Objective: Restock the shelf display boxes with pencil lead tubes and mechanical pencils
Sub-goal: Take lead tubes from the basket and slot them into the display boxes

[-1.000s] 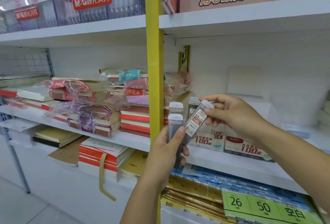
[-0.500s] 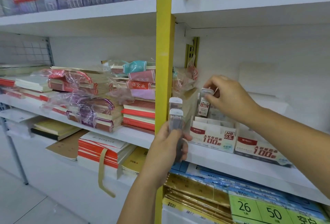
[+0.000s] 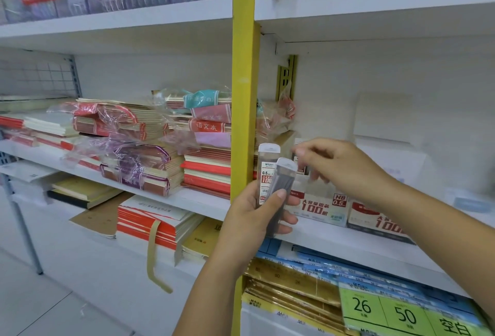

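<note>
The left fingers (image 3: 291, 219) and thumb are wrapped round two tubes (image 3: 284, 179), which stand upright with caps up and slightly fanned, in front of the yellow post (image 3: 242, 100). The right fingers (image 3: 299, 152) are loosely curled and, as far as the motion blur lets me see, hold nothing. The forefinger tip is just beside the front tube's cap. The right hand (image 3: 340, 168) hovers over the box (image 3: 318, 205) marked HB 0.5, which stands on the shelf (image 3: 334, 240) just beside a second box (image 3: 375, 221). At least one tube seems to stand in the first box.

The step in hand looks like taking the next tube across. To do it well:

- Pinch the front tube just under its cap, not by the cap, which might pull off.
- Ease only the left thumb, so the rear tube stays pinned against the palm.
- Draw the tube straight up and clear before swinging it right.
- Lower it upright, label outward, next to what is in the box.
- Let go only once it is seated, because a slim tube tips easily.
</note>
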